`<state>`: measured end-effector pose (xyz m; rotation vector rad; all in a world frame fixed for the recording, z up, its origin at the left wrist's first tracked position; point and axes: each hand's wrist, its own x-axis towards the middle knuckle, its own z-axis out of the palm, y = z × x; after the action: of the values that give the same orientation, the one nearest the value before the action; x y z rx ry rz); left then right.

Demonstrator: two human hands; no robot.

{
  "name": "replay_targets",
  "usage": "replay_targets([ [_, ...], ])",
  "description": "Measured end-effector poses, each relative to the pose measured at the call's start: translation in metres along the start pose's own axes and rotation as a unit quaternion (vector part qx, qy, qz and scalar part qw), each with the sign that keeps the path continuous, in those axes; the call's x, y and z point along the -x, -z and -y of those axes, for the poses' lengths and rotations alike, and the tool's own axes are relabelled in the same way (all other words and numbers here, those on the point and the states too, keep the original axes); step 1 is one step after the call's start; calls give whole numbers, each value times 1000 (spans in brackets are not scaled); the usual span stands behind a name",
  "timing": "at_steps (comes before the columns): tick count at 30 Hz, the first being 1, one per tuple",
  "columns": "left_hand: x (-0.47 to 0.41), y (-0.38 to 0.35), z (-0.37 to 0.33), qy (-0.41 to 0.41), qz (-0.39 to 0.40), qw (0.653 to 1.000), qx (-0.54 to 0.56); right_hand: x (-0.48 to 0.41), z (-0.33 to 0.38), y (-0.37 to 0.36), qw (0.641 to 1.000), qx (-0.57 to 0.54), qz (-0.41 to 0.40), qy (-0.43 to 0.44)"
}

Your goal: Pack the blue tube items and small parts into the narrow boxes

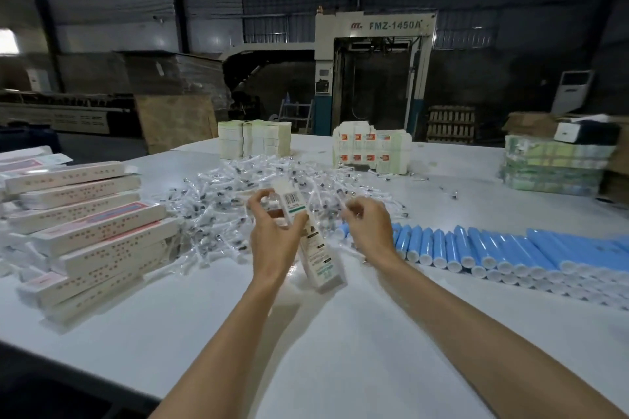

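**Boxing the blue tubes: grip notes**

Holding one narrow box (316, 255) in the left hand (272, 238), fingers (258, 206) and thumb curled round its upper half. Box tilted, open flap at the top, bottom end down near the desk (340, 333). Right hand (369, 226) just beside it, fingers curled in; can't tell whether pinching something small or nothing at all.

Stock all around: blue tubes (476, 248) lined up side by side on the right, small parts (238, 201) heaped in clear wrappers behind both hands, closed boxes (88, 235) stacked on the left, flat blanks (255, 138) further back.

Handling guesses: thin card for the box, so probably light and easy to crush. Better to grip along the long edges than to squeeze the wide faces. As for the tubes, smooth and round, so likely to roll and maybe slip; best taken round the mid-body and slid in lengthwise. Wrapped parts probably featherweight and slick, so worth pinching by the wrapper, one at a time.
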<state>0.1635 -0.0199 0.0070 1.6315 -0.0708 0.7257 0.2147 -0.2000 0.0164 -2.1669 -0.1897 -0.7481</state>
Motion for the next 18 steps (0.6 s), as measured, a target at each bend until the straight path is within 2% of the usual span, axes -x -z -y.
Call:
replay_targets([
  [2,4,-5,-5,-8,27,999,14,18,-12,39,991,-128,-8,-44],
  [4,9,-12,-10,3,56,997,44,38,-27,74,974,-205,-36,-93],
  [10,37,-49,-38,43,207,970,116,80,-72,139,931,-304,-70,-191],
  [14,50,-79,-65,36,306,944,118,71,-72,152,887,-400,-121,-196],
  [18,66,-104,-77,45,361,920,147,60,-59,166,875,-435,-162,-138],
])
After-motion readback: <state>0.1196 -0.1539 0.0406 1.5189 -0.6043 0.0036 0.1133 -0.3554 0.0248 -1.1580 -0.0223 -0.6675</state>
